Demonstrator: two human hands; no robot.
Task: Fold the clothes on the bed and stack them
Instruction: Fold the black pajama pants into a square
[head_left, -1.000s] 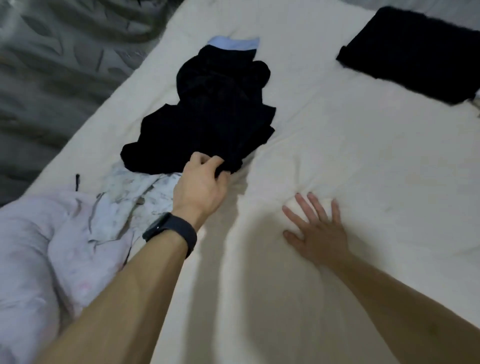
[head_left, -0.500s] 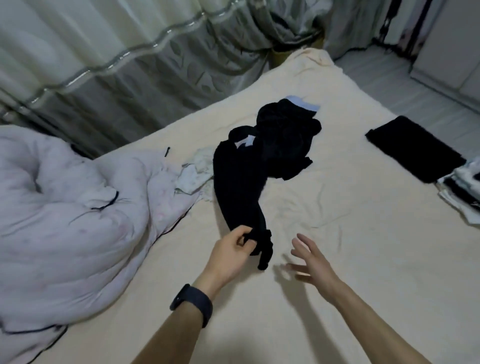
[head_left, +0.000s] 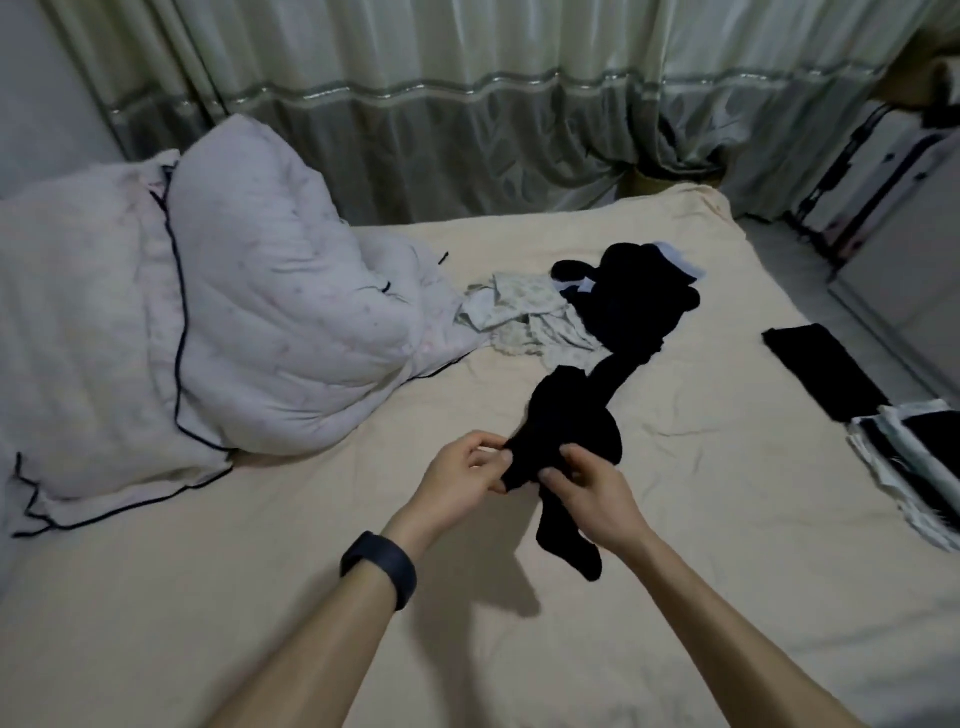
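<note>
The job looks partly done, judging by the bed (head_left: 260, 597). At its right edge a stack of folded clothes (head_left: 914, 467) sits half out of view, and just beyond it a folded black piece (head_left: 826, 369) lies flat by itself, near the stack. Left to fold are a dark heap (head_left: 644, 306) toward the far side, a pale patterned garment (head_left: 524, 317) crumpled against it, and the long black garment (head_left: 571, 415) now in hand. That garment trails from the heap toward the person, its near part raised off the sheet and a loose end hanging below the hands. The left hand (head_left: 462, 467), with a dark wristband (head_left: 379, 566) on its wrist, pinches one edge between thumb and curled fingers; the right hand (head_left: 592, 493) pinches the cloth just beside it. The person seems to be sorting out which part is which, so folding of this piece has likely not begun.

The sheet is cream and lightly creased. A bunched white quilt (head_left: 234, 322) with dark piping fills the left side. Pale green curtains (head_left: 467, 104) hang behind the bed, and a pale cabinet (head_left: 893, 218) stands at the far right
</note>
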